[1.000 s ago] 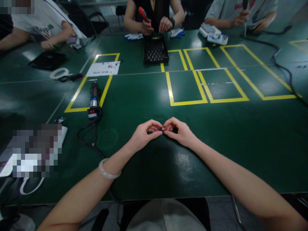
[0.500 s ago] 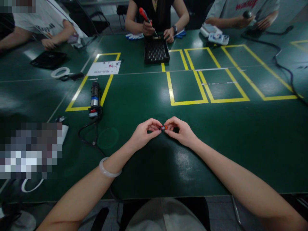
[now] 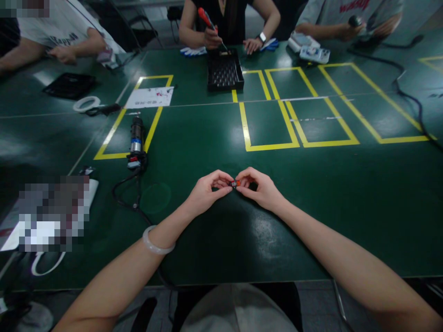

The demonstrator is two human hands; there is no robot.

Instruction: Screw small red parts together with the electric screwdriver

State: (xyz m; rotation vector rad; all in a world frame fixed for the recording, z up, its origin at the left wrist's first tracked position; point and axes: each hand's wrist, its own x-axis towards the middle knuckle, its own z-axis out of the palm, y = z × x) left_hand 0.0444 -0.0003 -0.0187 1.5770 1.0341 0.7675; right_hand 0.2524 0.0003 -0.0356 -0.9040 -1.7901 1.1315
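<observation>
A tiny red and dark part (image 3: 235, 184) sits pinched between both of my hands, just above the green table (image 3: 214, 138). My left hand (image 3: 207, 191) has thumb and forefinger closed on the part's left end. From the right, my right hand (image 3: 259, 188) pinches its other end in the same way. A pale bangle (image 3: 155, 243) circles my left wrist. Both forearms rest on the table near its front edge.
An electric screwdriver (image 3: 136, 140) with a black cable lies at left inside a yellow tape box. A black tray (image 3: 224, 71) stands at the far side, where a person holds a red screwdriver (image 3: 206, 19). Other people's hands work at the far left and far right. A tape roll (image 3: 86, 103) and a paper sheet (image 3: 150, 97) lie at left.
My hands hold almost still on the small part. Across the table, the person's hand beside the tray has moved right and the person at far right has lowered their tool.
</observation>
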